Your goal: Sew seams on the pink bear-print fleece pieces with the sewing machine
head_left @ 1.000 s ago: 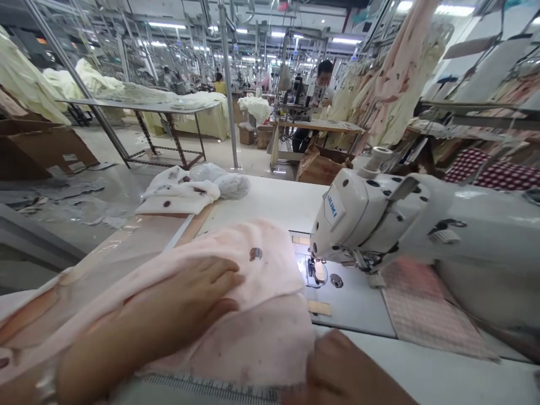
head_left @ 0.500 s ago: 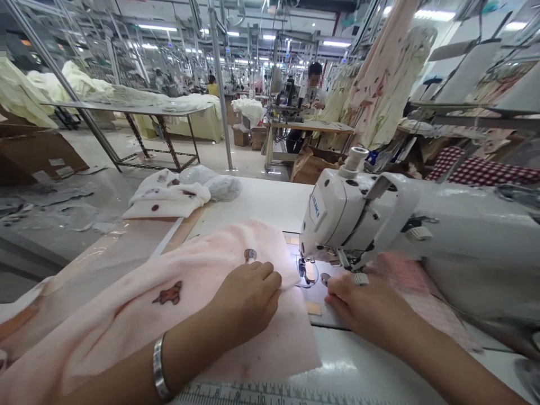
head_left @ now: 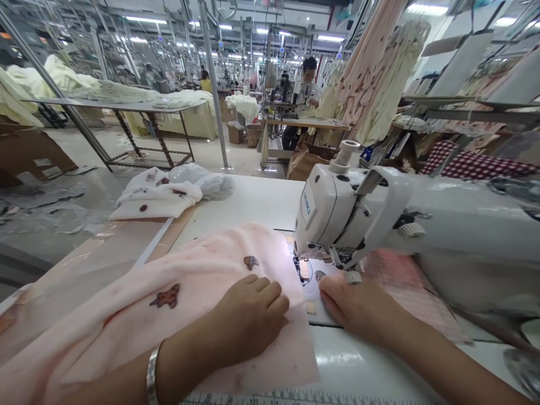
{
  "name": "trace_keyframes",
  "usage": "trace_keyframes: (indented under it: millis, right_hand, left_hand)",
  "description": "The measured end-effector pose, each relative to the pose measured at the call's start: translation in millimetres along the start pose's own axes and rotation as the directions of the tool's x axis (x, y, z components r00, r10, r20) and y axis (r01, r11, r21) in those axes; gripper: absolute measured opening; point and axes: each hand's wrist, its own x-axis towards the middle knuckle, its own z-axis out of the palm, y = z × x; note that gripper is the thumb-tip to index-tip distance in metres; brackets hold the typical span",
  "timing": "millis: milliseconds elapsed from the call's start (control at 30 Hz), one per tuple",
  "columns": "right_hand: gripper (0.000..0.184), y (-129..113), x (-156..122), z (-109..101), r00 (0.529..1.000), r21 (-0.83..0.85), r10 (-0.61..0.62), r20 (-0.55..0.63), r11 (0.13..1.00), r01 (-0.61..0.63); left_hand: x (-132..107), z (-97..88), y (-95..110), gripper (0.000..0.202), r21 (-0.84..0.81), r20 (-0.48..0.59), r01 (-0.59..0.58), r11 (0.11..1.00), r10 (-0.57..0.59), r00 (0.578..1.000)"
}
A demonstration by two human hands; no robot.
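Observation:
Pink fleece fabric (head_left: 202, 304) with small printed animals spreads across the left of the sewing table. Closed over its right part, my left hand (head_left: 257, 315) grips the fabric, its fingertips tucked out of sight. The fabric's edge lies beside the lit presser foot (head_left: 301, 267) of a white sewing machine (head_left: 324, 208). My right hand (head_left: 350, 298) rests on the machine bed under the machine head, just right of the presser foot. Its fingers are curled by a small round metal plate (head_left: 320, 275); anything between them is hidden.
A ruler strip (head_left: 248, 398) runs along the table's front edge. Folded white printed fabric (head_left: 156, 197) and a clear plastic bag (head_left: 215, 185) lie at the back left. Pink checked cloth (head_left: 400, 275) sits under the machine arm. Another person (head_left: 306, 84) works at a machine beyond.
My left hand has come slightly nearer and to the right, shifting the pink fabric with it. My right hand stays beside the presser foot. The whole view has shifted a little.

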Motion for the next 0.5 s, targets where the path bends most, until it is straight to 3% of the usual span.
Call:
trace_keyframes:
  millis: [133, 267, 367, 500]
  right_hand:
    - [0.022, 2, -3, -2, 1.000, -0.014, 0.008, -0.022, 1.000, -0.008]
    - [0.022, 1, -1, 3, 0.998, -0.013, 0.013, -0.054, 1.000, -0.013]
    - [0.022, 0, -1, 7, 0.997, -0.018, 0.023, -0.072, 1.000, -0.025]
    - [0.016, 5, 5, 8, 0.994, -0.007, 0.068, -0.081, 0.998, -0.069]
  left_hand:
    - [12, 2.0, 2, 0.011, 0.080, 0.079, -0.004, 0.997, -0.002, 0.997]
    - [14, 10.5, 3, 0.015, 0.098, -0.029, -0.137, 0.986, 0.140, 0.990]
    - [10, 12.4, 6, 0.012, -0.007, -0.006, -0.190, 0.982, 0.190, 0.982]
    - [5, 6.2, 3, 0.027, -0.156, 0.099, -0.089, 0.984, 0.105, 0.990]
